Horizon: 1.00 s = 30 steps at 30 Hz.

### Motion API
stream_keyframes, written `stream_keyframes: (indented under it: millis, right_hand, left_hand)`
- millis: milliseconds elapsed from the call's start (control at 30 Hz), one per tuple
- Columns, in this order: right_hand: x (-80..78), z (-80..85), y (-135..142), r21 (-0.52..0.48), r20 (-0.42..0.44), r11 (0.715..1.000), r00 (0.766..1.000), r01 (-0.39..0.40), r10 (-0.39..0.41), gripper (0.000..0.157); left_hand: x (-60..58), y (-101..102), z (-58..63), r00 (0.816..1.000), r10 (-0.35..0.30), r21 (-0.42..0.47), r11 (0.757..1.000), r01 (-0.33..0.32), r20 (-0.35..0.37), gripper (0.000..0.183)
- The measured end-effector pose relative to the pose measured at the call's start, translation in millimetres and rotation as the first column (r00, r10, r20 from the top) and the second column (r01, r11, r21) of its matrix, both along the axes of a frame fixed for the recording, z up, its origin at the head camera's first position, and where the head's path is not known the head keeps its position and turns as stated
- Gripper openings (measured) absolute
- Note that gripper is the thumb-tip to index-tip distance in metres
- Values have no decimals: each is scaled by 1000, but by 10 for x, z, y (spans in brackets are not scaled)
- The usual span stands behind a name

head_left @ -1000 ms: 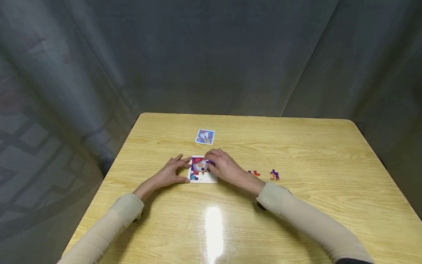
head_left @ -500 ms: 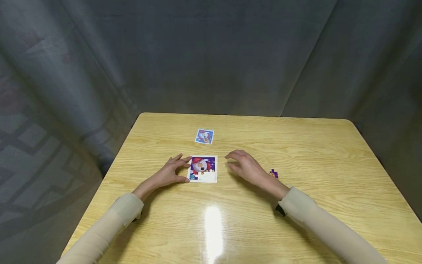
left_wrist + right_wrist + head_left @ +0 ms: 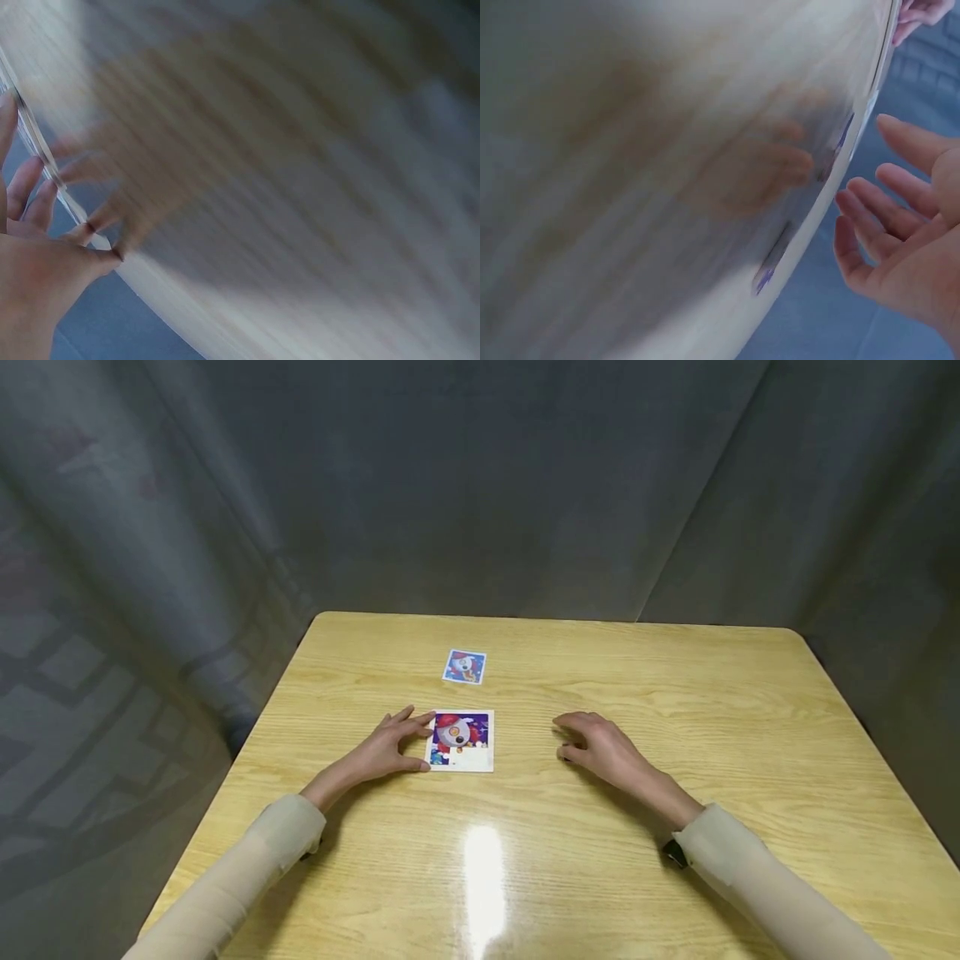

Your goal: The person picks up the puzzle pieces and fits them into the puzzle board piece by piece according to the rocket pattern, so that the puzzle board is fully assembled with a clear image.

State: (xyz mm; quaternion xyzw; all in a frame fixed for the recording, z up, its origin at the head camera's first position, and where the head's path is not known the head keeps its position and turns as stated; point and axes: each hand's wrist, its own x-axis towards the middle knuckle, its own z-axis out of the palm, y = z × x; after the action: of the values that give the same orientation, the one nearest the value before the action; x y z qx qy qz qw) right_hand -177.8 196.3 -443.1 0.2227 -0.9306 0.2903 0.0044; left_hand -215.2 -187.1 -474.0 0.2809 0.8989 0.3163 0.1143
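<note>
A white-framed jigsaw puzzle board (image 3: 471, 762) lies flat on the table, a picture of a round white character filling its upper part and bare white showing at its lower right. My left hand (image 3: 382, 748) rests along the board's left edge, thumb at the near corner and fingers spread toward the far one. Right of the board, my right hand (image 3: 606, 753) hovers with loosely bent fingers and nothing in its grasp. In the right wrist view, puzzle pieces (image 3: 772, 259) lie on the table close to those fingers; in the head view the hand mostly hides them.
Beyond the board lies a small picture card (image 3: 464, 667) with a matching character on a blue ground. The wooden table (image 3: 675, 685) has rounded far corners, and a grey curtain (image 3: 480, 485) hangs behind it. A bright reflection shows on the near tabletop.
My right hand has let go of a puzzle piece at the board's upper right, then moved right over the loose pieces. My left hand has stayed at the board's left edge.
</note>
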Motion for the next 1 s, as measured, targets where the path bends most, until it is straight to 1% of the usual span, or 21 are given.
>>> stream_keyframes:
  millis: [233,367,600,733,1000]
  right_hand:
    - [65,-60,109,15,25,1000,1000,2,-3,48]
    - [87,-73,152,7,29,1000,1000,-10,10,47]
    - [55,-106,231,-52,51,998,998,-30,33,45]
    - [43,-106,253,-48,42,998,998,-47,49,44]
    - [82,-131,286,-9,-37,999,998,-49,49,41]
  left_hand:
    - [6,-1,0,1000,0,0,1000,0,1,52]
    - [14,8,6,1000,2,1,1000,-2,-4,52]
    - [10,13,15,1000,0,1,1000,0,-5,52]
    - [16,17,22,1000,0,-1,1000,0,-2,52]
    - [17,36,7,1000,-2,-4,1000,2,0,53]
